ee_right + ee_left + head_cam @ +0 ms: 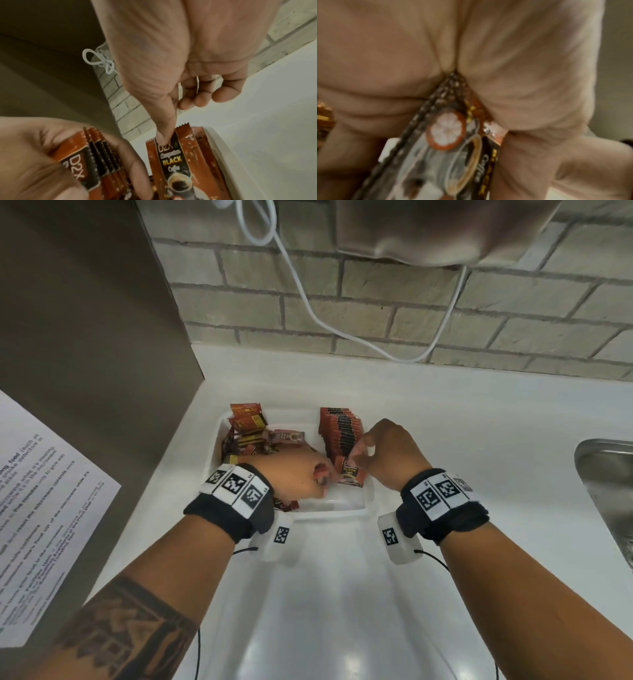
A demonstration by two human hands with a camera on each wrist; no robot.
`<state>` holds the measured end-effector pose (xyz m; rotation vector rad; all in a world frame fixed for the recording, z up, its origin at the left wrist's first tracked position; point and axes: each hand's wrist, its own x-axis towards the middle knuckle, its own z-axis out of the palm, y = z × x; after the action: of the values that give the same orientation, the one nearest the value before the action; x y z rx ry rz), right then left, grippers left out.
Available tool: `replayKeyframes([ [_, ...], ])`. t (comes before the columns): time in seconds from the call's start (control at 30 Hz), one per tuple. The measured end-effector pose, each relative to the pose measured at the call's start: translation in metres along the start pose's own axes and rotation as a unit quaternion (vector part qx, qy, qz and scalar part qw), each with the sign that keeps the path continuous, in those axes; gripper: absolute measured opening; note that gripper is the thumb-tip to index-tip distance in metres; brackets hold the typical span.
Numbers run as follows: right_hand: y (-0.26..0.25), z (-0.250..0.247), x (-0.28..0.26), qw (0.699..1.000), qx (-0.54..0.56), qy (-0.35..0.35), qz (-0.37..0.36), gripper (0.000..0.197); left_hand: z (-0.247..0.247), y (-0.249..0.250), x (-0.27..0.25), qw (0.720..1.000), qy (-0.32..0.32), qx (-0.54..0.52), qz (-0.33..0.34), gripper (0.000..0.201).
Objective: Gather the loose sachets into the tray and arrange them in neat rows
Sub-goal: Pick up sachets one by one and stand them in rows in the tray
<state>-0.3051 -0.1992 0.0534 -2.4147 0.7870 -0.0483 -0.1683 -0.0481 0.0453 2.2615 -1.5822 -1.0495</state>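
A white tray [329, 513] sits on the white counter. In its right half stands a row of brown-and-black coffee sachets [339, 433]. A loose heap of red and yellow sachets [246, 422] fills its left half. My left hand [308, 477] grips a fanned stack of the brown sachets [89, 155], seen pressed into the palm in the left wrist view [450, 135]. My right hand [376, 450] is at the near end of the row. Its thumb presses the top of the front sachet [171, 159] in a pinch; the forefinger is hidden and the other fingers are curled.
A steel sink [603, 474] lies at the right edge. A brown cabinet side [85, 320] with a printed notice [41, 508] closes off the left. A white cable [308, 302] hangs down the brick wall behind. The tray rim [223, 148] runs just right of the row.
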Motion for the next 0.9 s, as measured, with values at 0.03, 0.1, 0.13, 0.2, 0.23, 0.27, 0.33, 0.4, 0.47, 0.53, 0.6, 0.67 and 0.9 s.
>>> replayKeyframes([
  [0.03, 0.001, 0.002, 0.003, 1.000, -0.004, -0.003, 0.004, 0.007, 0.002, 0.005, 0.005, 1.000, -0.021, 0.008, -0.006, 0.035],
  [0.1, 0.003, 0.008, 0.009, 1.000, -0.002, -0.008, 0.013, 0.009, 0.005, 0.014, 0.014, 0.998, -0.053, 0.023, -0.024, 0.040],
  [0.13, 0.004, 0.011, 0.011, 1.000, 0.000, -0.013, 0.016, 0.010, 0.006, 0.016, 0.019, 0.997, -0.066, 0.036, -0.033, 0.041],
  [0.2, 0.005, 0.015, 0.014, 1.000, -0.006, -0.018, 0.021, 0.012, 0.008, 0.020, 0.027, 0.994, -0.081, 0.051, -0.048, 0.042],
  [0.23, 0.005, 0.016, 0.015, 1.000, -0.010, -0.019, 0.021, 0.013, 0.009, 0.022, 0.031, 0.993, -0.086, 0.053, -0.057, 0.041],
  [0.27, 0.006, 0.017, 0.015, 1.000, -0.012, -0.018, 0.022, 0.012, 0.011, 0.022, 0.035, 0.992, -0.090, 0.056, -0.066, 0.041],
  [0.33, 0.006, 0.019, 0.016, 0.999, -0.012, -0.017, 0.027, 0.009, 0.013, 0.020, 0.042, 0.990, -0.097, 0.060, -0.080, 0.044],
  [0.4, 0.008, 0.019, 0.018, 0.999, -0.012, -0.025, 0.031, 0.009, 0.016, 0.018, 0.046, 0.989, -0.099, 0.061, -0.093, 0.045],
  [0.47, 0.009, 0.018, 0.018, 0.999, -0.016, -0.031, 0.025, 0.015, 0.017, 0.018, 0.048, 0.989, -0.100, 0.056, -0.095, 0.044],
  [0.53, 0.009, 0.017, 0.018, 0.999, -0.024, -0.029, 0.016, 0.021, 0.017, 0.019, 0.050, 0.989, -0.103, 0.058, -0.093, 0.042],
  [0.6, 0.009, 0.016, 0.018, 0.999, -0.030, -0.029, 0.010, 0.023, 0.019, 0.020, 0.050, 0.988, -0.103, 0.066, -0.095, 0.038],
  [0.67, 0.010, 0.016, 0.017, 0.999, -0.033, -0.030, 0.004, 0.022, 0.021, 0.019, 0.052, 0.988, -0.097, 0.080, -0.094, 0.039],
  [0.9, 0.012, 0.013, 0.013, 1.000, -0.015, -0.019, -0.006, 0.010, 0.023, 0.016, 0.053, 0.986, -0.104, 0.081, -0.103, 0.052],
])
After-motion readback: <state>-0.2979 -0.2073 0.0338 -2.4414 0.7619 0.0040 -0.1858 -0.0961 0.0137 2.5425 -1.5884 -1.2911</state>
